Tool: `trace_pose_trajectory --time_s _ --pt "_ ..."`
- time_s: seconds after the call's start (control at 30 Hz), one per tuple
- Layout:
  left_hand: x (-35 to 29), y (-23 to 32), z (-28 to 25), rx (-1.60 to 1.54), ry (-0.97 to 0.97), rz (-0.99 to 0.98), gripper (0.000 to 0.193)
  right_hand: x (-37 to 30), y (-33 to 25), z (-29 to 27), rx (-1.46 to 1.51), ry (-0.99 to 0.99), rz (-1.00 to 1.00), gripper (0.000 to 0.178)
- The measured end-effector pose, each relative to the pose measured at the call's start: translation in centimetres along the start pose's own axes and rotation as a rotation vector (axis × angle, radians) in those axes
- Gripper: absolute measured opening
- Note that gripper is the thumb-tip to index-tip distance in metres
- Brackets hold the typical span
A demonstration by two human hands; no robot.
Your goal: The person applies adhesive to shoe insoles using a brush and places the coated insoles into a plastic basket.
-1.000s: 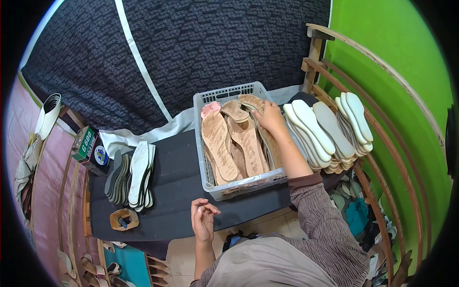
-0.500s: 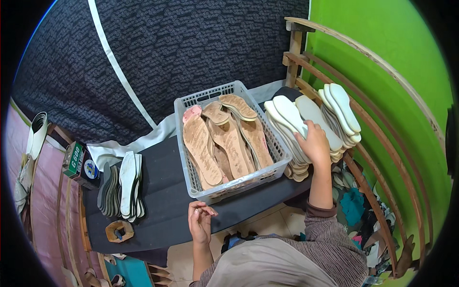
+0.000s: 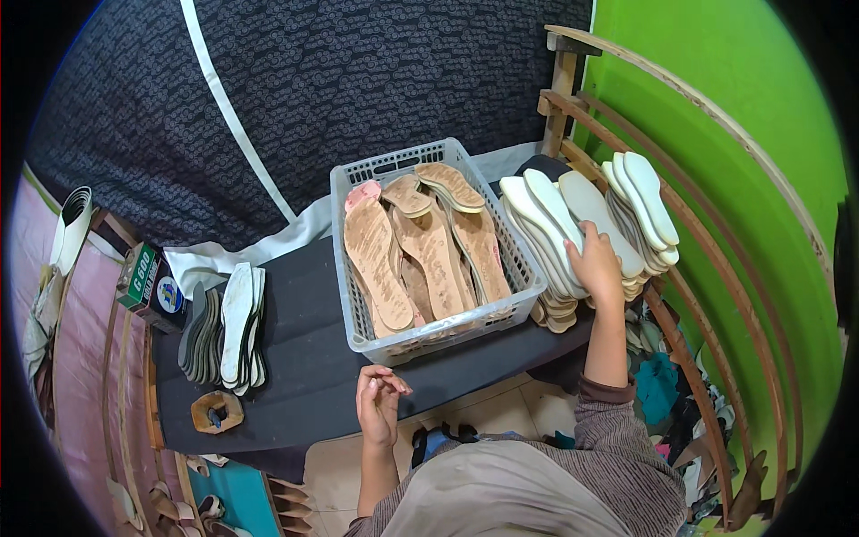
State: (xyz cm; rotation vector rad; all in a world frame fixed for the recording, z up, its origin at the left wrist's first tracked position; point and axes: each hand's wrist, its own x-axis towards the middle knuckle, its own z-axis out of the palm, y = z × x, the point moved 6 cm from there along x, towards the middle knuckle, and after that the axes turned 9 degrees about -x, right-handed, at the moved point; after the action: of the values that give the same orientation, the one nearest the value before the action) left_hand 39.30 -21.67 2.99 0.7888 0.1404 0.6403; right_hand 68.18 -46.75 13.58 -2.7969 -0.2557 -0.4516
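My right hand [image 3: 598,268] is at a stack of white insoles [image 3: 548,206] right of the basket. Its thumb and fingers close on the edge of a top white insole, near its lower end. Under the hand, the exact grip is partly hidden. My left hand [image 3: 379,407] hovers by the table's front edge, below the basket, with its fingers loosely curled and nothing visible in them. Between the hands stands a grey plastic basket [image 3: 438,333] holding several tan insoles [image 3: 380,264] with brown smears.
Another stack of white insoles [image 3: 646,197] leans by a wooden rail [image 3: 698,98] at the green wall. Left on the dark table [image 3: 300,309] are grey and white insoles [image 3: 237,313], a green and dark tin [image 3: 150,286] and a brown polygonal holder [image 3: 217,413]. Fabric scraps [image 3: 658,385] lie below right.
My right hand has shifted slightly, its fingers now drawn in closer at the white insole's edge. My left hand stays loosely curled near the table's front. The whole view has moved a little.
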Motion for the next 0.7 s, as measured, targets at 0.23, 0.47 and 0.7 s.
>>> trace_pose_trajectory --time_s 0.23,0.47,0.7 --pt "-1.0 0.7 -0.3 0.006 0.050 0.034 0.025 -0.4 -1.2 -1.2 -0.021 0.229 -0.107 0.038" --pt "-2.3 1.1 -1.1 0.013 0.088 0.056 0.025 -2.7 -3.0 -4.3 0.734 0.095 -0.033 0.034" --pt "-4.2 2.7 -2.5 0.035 0.172 0.124 0.023 -7.8 -8.6 -1.7 1.338 -0.133 -0.132 0.040"
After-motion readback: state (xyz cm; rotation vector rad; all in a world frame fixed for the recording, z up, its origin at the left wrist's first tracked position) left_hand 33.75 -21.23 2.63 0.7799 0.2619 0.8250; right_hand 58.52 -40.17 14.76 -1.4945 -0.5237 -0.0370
